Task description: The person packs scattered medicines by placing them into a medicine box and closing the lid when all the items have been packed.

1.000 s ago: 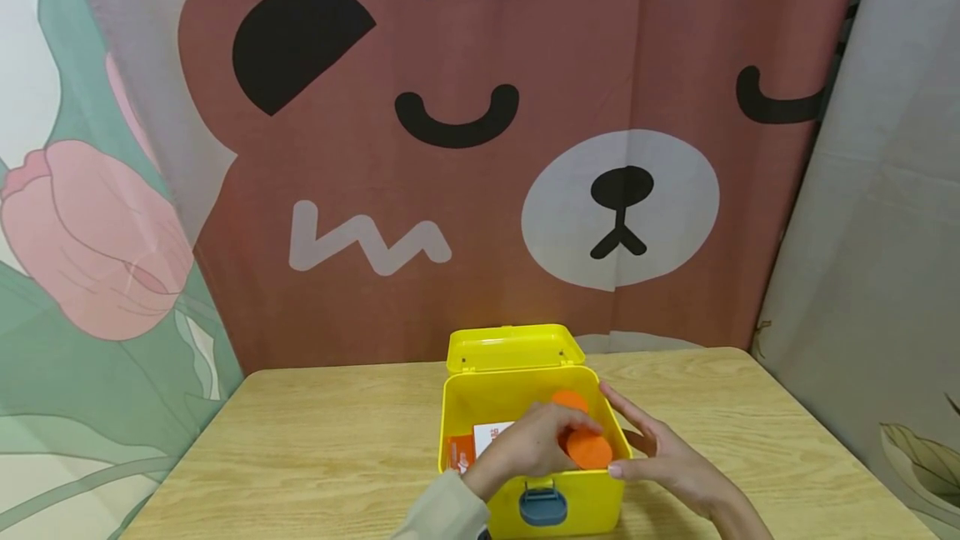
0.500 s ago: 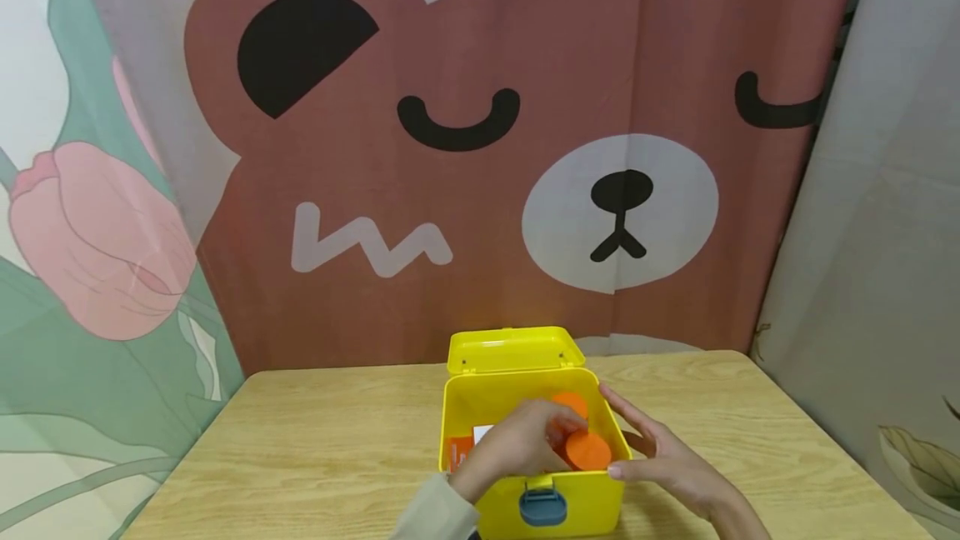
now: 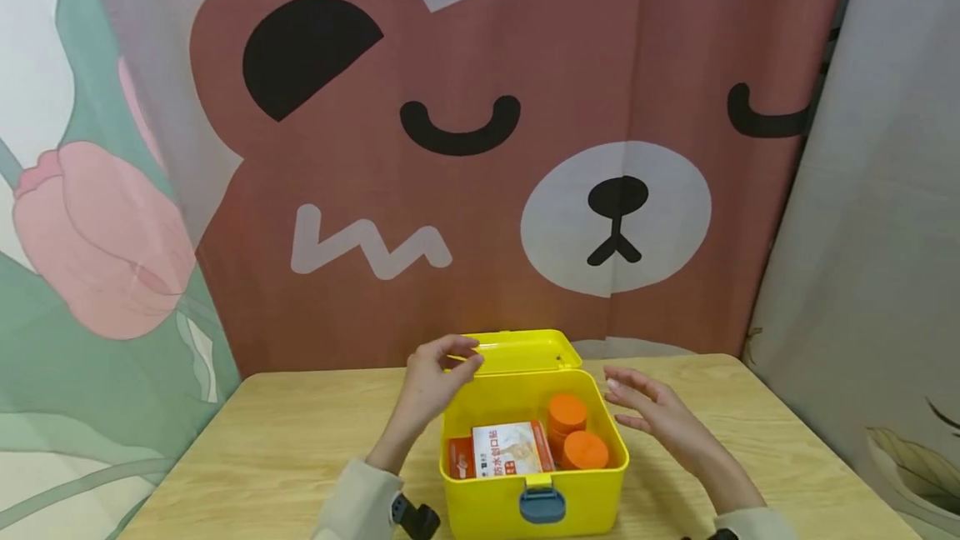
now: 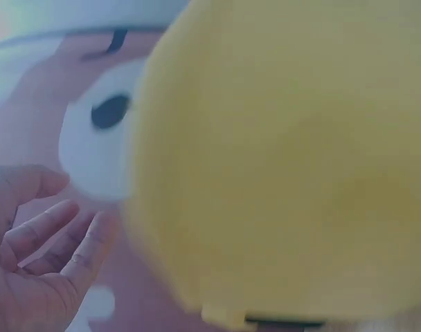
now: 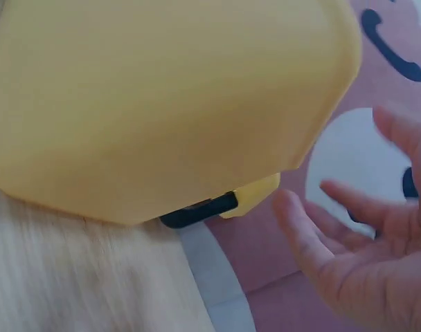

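Note:
A yellow storage box [image 3: 480,498] with a blue-grey latch [image 3: 542,505] stands on the table, its yellow lid [image 3: 525,352] tipped back. Inside are a white bandage box [image 3: 507,450] with red Chinese print, an orange-red packet [image 3: 461,458] partly under it, and two round orange-lidded containers, one at the back [image 3: 567,413] and one in front [image 3: 586,450]. My left hand [image 3: 435,377] is raised at the left end of the lid, fingers loosely bent with nothing in them. To the right of the box, my right hand [image 3: 660,411] hovers with fingers spread, holding nothing.
The wooden table [image 3: 300,448] spreads to both sides of the box. Behind it hangs a curtain [image 3: 360,307] printed with a bear, and a grey curtain [image 3: 855,273] closes off the right side.
My left hand has come out of the box and risen left toward the lid, uncovering the bandage box. My right hand has let go of the box's right rim and moved slightly away.

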